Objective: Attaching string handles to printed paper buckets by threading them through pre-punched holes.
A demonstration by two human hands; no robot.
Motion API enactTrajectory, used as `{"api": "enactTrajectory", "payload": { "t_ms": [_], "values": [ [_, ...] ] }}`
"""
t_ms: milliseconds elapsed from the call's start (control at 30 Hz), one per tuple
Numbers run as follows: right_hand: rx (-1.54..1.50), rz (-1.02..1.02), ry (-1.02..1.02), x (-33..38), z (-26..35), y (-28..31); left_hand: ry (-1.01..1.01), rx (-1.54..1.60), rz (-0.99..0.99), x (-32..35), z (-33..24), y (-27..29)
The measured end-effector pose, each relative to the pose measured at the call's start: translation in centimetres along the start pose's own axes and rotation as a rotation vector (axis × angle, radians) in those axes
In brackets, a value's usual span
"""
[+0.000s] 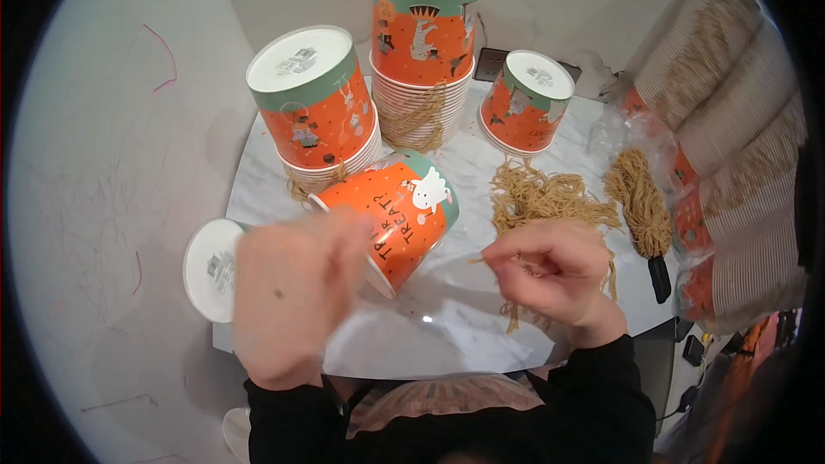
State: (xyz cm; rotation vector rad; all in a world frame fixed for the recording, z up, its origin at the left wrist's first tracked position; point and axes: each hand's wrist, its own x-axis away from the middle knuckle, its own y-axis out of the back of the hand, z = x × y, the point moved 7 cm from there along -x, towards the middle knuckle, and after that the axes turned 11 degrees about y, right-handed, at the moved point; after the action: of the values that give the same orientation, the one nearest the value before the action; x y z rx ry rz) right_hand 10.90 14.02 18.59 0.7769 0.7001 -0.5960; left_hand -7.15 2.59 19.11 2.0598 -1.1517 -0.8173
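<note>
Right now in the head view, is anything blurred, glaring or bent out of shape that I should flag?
Head view: the left hand is smeared by motion blur, its fingers indistinct, while the right hand and the orange paper bucket read sharper; a small glare spot sits on the marble tabletop; fisheye bending curves the tabletop edges, and a dark vignette rings the frame; lighting is otherwise even, with soft shadows.

We saw orange-and-green paper tubs (423, 26) stacked upside down along the counter's (447, 309) back, one tipped tub (400, 210) lying in front.
</note>
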Motion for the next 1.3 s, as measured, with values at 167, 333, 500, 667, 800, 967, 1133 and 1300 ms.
{"api": "enactTrajectory", "payload": {
  "t_ms": [167, 333, 500, 667, 800, 967, 1133, 1300],
  "values": [
    [0.075, -0.017, -0.020, -0.1, -0.8, 0.0, 0.265, -0.341, -0.154, -2.0, 4.1, 1.0],
    [0.067, 0.041, -0.009, -0.7, -1.3, -0.8, 0.163, -0.413, -0.044, -3.8, 4.9, -3.2],
    [0.149, 0.085, -0.054, -0.7, -3.3, -1.2, 0.193, -0.189, 0.242, -4.5, 3.0, -5.7],
    [0.034, -0.041, -0.274, 0.3, -6.3, -0.5, 0.061, 0.275, 0.236, -4.5, 1.1, -6.0],
    [-0.004, -0.042, -0.281, 0.4, -6.1, -0.4, 0.097, 0.506, 0.420, -4.9, 1.2, -8.1],
    [0.066, 0.116, -0.261, 0.0, -4.9, -0.5, 0.221, 1.028, 0.489, -5.8, 1.9, -10.7],
    [0.087, 0.129, -0.204, 0.2, -5.2, -0.2, 0.349, 1.267, 0.467, -6.0, 1.6, -10.5],
    [0.071, 0.038, -0.178, -1.0, -4.8, 1.8, 0.207, 1.275, 0.462, -5.3, 0.1, -9.1]
  ]
}}
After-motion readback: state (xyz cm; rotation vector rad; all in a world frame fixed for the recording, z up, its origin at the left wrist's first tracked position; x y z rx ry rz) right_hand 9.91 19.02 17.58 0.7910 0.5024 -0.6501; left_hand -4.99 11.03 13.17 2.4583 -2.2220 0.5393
